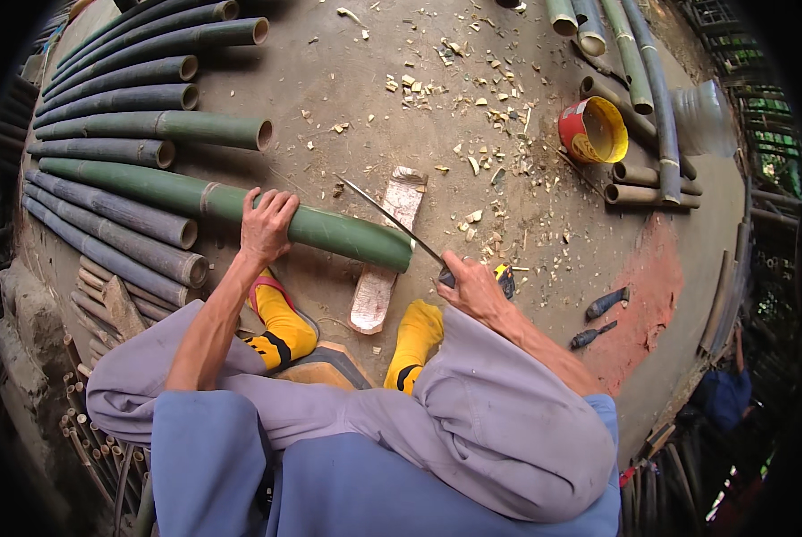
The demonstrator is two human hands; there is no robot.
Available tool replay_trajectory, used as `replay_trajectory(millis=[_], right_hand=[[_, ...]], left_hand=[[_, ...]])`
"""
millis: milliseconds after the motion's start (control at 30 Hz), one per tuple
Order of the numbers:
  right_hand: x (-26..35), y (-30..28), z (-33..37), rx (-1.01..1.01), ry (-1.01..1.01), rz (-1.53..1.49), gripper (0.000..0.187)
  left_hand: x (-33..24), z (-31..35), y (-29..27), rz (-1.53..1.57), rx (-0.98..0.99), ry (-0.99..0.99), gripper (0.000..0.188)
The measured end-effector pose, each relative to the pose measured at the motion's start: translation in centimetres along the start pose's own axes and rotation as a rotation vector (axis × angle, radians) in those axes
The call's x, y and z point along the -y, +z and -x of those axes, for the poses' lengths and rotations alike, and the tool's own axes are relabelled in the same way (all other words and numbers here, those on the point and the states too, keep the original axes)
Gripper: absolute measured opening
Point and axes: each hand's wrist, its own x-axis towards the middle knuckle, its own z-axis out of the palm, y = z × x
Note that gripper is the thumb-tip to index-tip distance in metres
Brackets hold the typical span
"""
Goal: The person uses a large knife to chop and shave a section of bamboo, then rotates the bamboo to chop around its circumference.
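Fanning out at the left of my remote view, dark bamboo poles (155, 128) crowded the green bamboo pole (343, 234) on both sides, leaving little room to shift it that way. The left hand (268, 228) held the green pole from above near its middle, fingers curled partway over it. I made out no cut along its visible surface, so I judged the work on this piece barely begun, with most or all of it left. Its right end lay across a wooden block (372, 302), between two feet in yellow socks (284, 327), which limited room below. A long blade (388, 216) slanted close by that end; I couldn't tell whether they touched. The right hand (478, 291) had its fingers wrapped around the handle. Beyond it, only low chips (474, 217) littered the floor (544, 246), giving space to move as far as the red-and-yellow bucket (578, 132).
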Motion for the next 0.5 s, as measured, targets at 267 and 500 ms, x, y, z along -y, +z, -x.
replay_trajectory(millis=[267,500], right_hand=[[-3.8,1.8,-1.8,0.043,0.063,0.013,0.035],[1.0,1.0,-0.2,-0.482,-0.298,-0.217,0.032]], left_hand=[[-0.2,-0.2,-0.1,0.009,-0.062,0.001,0.070],[-0.6,0.4,1.1,-0.044,-0.203,-0.031,0.067]])
